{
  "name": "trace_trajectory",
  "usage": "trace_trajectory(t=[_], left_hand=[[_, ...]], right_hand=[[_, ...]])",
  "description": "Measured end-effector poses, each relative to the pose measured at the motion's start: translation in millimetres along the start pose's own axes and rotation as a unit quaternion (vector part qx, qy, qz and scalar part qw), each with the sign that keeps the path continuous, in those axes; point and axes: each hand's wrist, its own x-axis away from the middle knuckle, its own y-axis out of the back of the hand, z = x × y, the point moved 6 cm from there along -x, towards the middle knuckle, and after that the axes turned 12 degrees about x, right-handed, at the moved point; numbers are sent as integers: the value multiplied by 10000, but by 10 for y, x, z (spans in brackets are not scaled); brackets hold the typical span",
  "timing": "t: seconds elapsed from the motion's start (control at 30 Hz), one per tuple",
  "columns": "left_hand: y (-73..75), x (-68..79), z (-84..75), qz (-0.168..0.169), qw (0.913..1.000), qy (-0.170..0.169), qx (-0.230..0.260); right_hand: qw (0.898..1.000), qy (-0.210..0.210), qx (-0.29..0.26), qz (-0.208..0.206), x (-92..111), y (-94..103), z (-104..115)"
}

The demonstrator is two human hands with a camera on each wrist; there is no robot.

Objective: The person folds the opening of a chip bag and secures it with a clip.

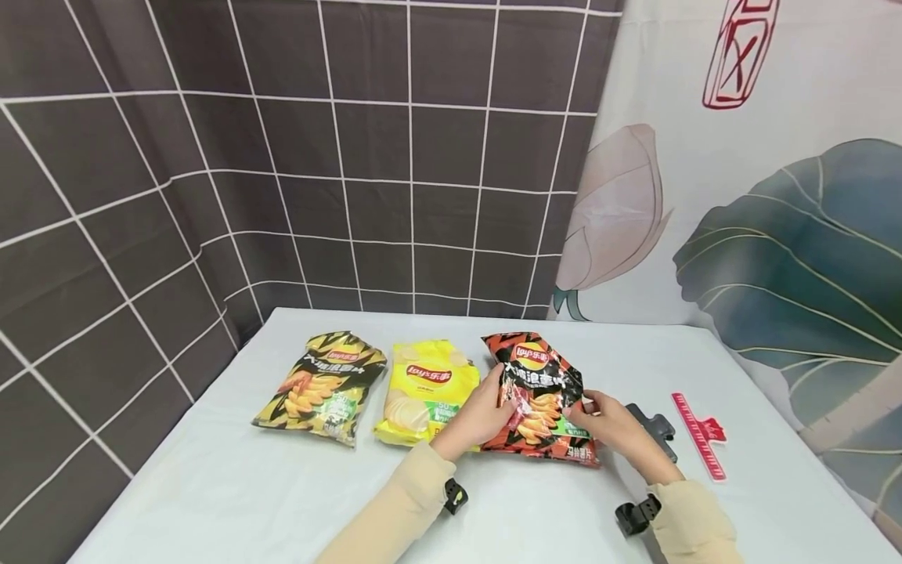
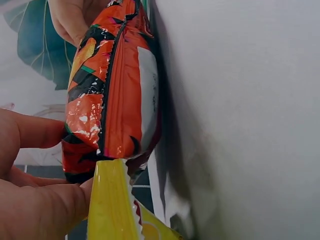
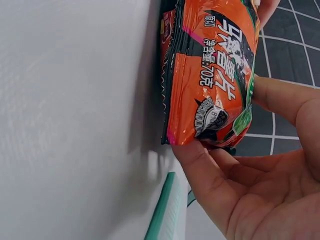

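Observation:
Both hands hold a red and black bag of potato chips [image 1: 535, 399], its printed front facing up. My left hand [image 1: 486, 415] grips the left edge, thumb on the front. In the left wrist view, that hand's thumb and fingers pinch the bag's side [image 2: 82, 117]. The right edge is pinched by my right hand [image 1: 609, 423]; the right wrist view shows thumb and fingers on either side of the bag [image 3: 215, 75]. A yellow chip bag [image 1: 423, 392] lies just left of it, close by my left hand.
A black and gold chip bag [image 1: 324, 388] lies at the left of the white table [image 1: 282, 501]. Right of my right hand are a dark bag clip [image 1: 655, 431], partly hidden by that arm, and a red bag clip [image 1: 701, 435]. Hanging cloths [image 1: 451, 211] stand behind the table.

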Motion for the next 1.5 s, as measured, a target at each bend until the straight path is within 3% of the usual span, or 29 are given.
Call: trace_trajectory(t=[0.37,0.7,0.93,1.17,1.5], left_hand=[[64,93,-131,-242,9971,-261,676],[185,195,-125,-238,9925,-172,1189],[256,285,-118,-146,9893,-79,1447],[303,389,-67,79,9887,91,1494],[433,575,-40,334,9916,67,1244]], right_hand=[[9959,-88,-903,-24,93,147,-21],[9894,59,-1442,179,126,125,34],[9863,448,-1566,278,182,117,124],[9788,843,-1759,626,244,64,191],[9784,1360,-1407,661,307,-23,355]])
